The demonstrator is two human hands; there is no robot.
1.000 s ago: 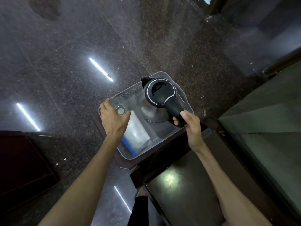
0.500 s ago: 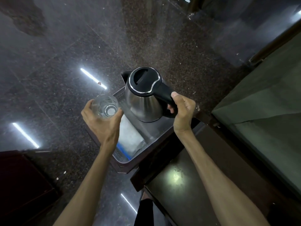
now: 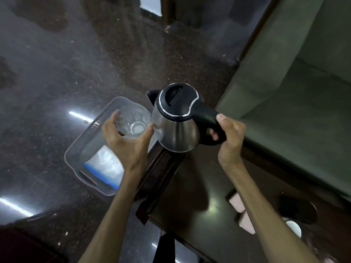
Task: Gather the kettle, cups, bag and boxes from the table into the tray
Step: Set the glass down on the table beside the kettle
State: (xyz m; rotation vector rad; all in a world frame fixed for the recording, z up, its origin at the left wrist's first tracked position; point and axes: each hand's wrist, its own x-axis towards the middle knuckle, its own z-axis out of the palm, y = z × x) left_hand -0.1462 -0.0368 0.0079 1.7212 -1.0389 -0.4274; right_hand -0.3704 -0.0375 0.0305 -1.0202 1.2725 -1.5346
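**Kettle and glass held above the tray**

The right hand (image 3: 230, 137) grips the black handle of the kettle (image 3: 175, 120), fingers curled under it and thumb laid along the top. The kettle is steel-bodied, rounded and wider at the base, with a black lid ringed in chrome and a black spout pointing away from the person. It hangs upright in the air over the far left corner of the table (image 3: 199, 202), its base just above the table's dark wooden edge and partly over the tray (image 3: 76, 149).

The left hand (image 3: 127, 143) holds a clear glass cup (image 3: 133, 120) from below, fingers spread round its wall, its mouth tilted toward the camera. The cup sits just beside the kettle's body; whether they touch cannot be told.

The tray is translucent grey plastic with a slot handle at its near end, lying on the dark speckled floor (image 3: 57, 63) by the table's left edge. Inside it lies a clear bag (image 3: 106, 164) with a blue strip.

On the table's near right part lie pink boxes (image 3: 237, 204), a black round base (image 3: 298, 209) and a white cup (image 3: 293, 227). A grey sofa (image 3: 294, 82) stands beyond the right edge.
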